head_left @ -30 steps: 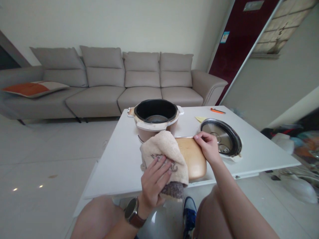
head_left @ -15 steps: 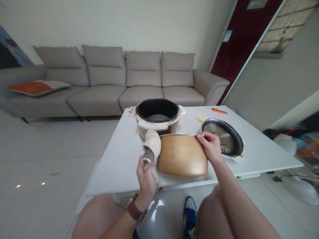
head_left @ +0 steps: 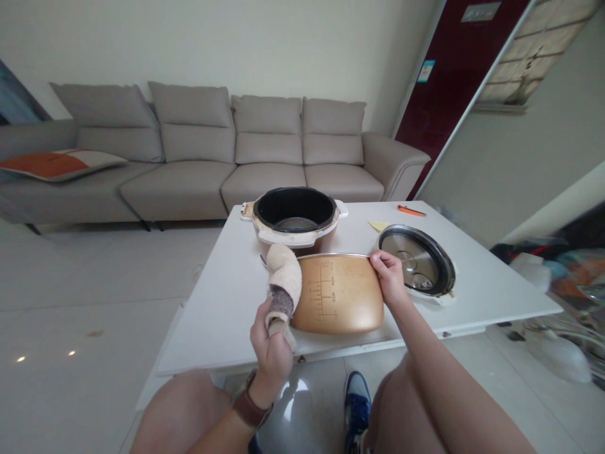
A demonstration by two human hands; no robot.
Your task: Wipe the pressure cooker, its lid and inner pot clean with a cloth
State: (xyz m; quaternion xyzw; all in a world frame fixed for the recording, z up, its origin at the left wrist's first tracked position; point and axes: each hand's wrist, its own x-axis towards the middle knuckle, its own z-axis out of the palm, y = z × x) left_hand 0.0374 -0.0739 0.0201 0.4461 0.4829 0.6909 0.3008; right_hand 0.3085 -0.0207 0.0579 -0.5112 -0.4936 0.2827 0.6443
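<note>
A golden inner pot (head_left: 340,296) with printed level marks lies tilted on its side at the table's near edge. My right hand (head_left: 390,274) grips its rim at the right, thumb on the outer wall. In my left hand (head_left: 271,350) is a bunched beige and grey cloth (head_left: 285,268), which lies against the pot's left side. Just behind stands the rice cooker body (head_left: 297,217), open, with a dark hollow inside. To the right of my right hand the cooker lid (head_left: 416,261) lies with its metal inner side up.
The white table (head_left: 203,315) also bears an orange utility knife (head_left: 411,210) and a yellow scrap (head_left: 379,226) near its far right. A grey sofa (head_left: 265,176) stands behind it. My knees are under the near edge.
The pot has turned slightly, showing more of its level marks. My left hand and the cloth have shifted a little. The whole view has swung slightly to the right.
</note>
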